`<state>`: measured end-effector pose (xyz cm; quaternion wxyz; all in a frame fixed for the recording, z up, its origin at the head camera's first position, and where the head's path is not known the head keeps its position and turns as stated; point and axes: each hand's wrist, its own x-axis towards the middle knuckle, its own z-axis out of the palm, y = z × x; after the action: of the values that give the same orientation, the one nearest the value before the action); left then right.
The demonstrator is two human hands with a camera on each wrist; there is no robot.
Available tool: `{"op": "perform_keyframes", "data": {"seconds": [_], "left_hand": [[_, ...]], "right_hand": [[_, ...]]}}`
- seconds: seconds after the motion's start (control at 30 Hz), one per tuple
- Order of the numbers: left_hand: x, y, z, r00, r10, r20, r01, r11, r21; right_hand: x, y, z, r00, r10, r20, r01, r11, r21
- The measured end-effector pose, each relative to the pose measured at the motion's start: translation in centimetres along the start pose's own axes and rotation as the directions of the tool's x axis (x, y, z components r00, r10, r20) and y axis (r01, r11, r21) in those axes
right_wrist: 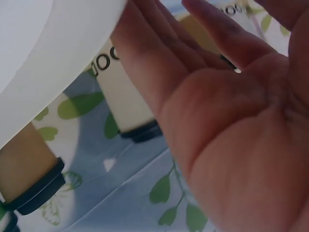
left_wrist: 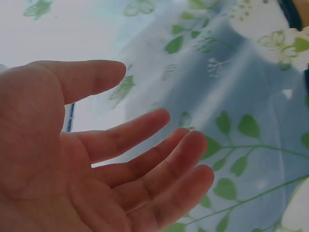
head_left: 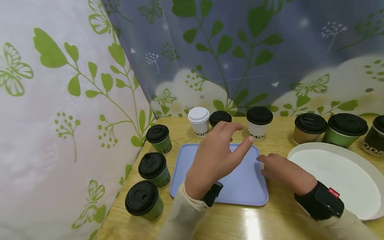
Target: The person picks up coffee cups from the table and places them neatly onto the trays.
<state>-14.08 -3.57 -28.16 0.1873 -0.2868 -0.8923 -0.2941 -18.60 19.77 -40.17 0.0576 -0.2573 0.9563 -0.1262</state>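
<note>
A lavender rectangular tray point(head_left: 246, 186) lies flat on the wooden table. Over its middle hovers my left hand point(head_left: 214, 156), thumb and fingers spread apart with nothing between them. The left wrist view shows the same left hand point(left_wrist: 135, 159) with its palm bare and fingers loosely extended. My right hand point(head_left: 282, 170) is at the tray's right edge, its fingertips overlapping the rim in the head view. Its palm point(right_wrist: 231, 116) is bare in the right wrist view. Behind the tray stand a white-lidded cup point(head_left: 199, 121), a black-lidded cup point(head_left: 220, 116) partly hidden by my left hand, and a white cup with a black lid point(head_left: 259, 124).
Left of the tray, three green black-lidded cups point(head_left: 153, 168) line the table edge. A round white tray point(head_left: 333, 180) lies at the right, with a brown cup point(head_left: 309, 128), a green cup point(head_left: 345, 130) and a dark cup point(head_left: 375, 138) behind it. Patterned curtains point(head_left: 210, 66) border the table.
</note>
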Motion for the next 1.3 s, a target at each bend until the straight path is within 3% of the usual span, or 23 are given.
{"op": "perform_keyframes", "data": {"seconds": [0.23,0.53,0.87,1.07,1.17,1.3], "left_hand": [[-2.2,0.5,-2.3,0.999,0.034,-0.031,-0.034,0.999,-0.004],[-6.5,-0.3,-5.9,0.995,0.076,-0.064,-0.072,0.996,0.06],[-10.8,-4.9,-8.1,0.992,-0.09,-0.093,0.105,0.98,0.169],[-13.0,-7.6,-8.7,0.985,-0.149,-0.089,0.164,0.968,0.188],[-14.2,-8.8,-8.7,0.976,-0.212,-0.055,0.219,0.955,0.201],[-15.6,-10.2,-8.4,0.951,-0.309,-0.003,0.302,0.926,0.226]], "right_hand": [[1.2,-0.6,0.1,0.99,0.042,0.133,-0.04,0.999,-0.016],[1.9,-0.8,0.4,0.989,0.065,0.131,-0.06,0.997,-0.041],[2.3,-0.8,0.4,0.985,0.072,0.159,-0.064,0.996,-0.054],[2.3,-0.8,0.6,0.989,0.064,0.134,-0.057,0.997,-0.056],[2.3,-0.8,0.6,0.99,0.056,0.132,-0.049,0.997,-0.054],[2.3,-0.9,0.4,0.988,0.064,0.143,-0.057,0.997,-0.051]]}}
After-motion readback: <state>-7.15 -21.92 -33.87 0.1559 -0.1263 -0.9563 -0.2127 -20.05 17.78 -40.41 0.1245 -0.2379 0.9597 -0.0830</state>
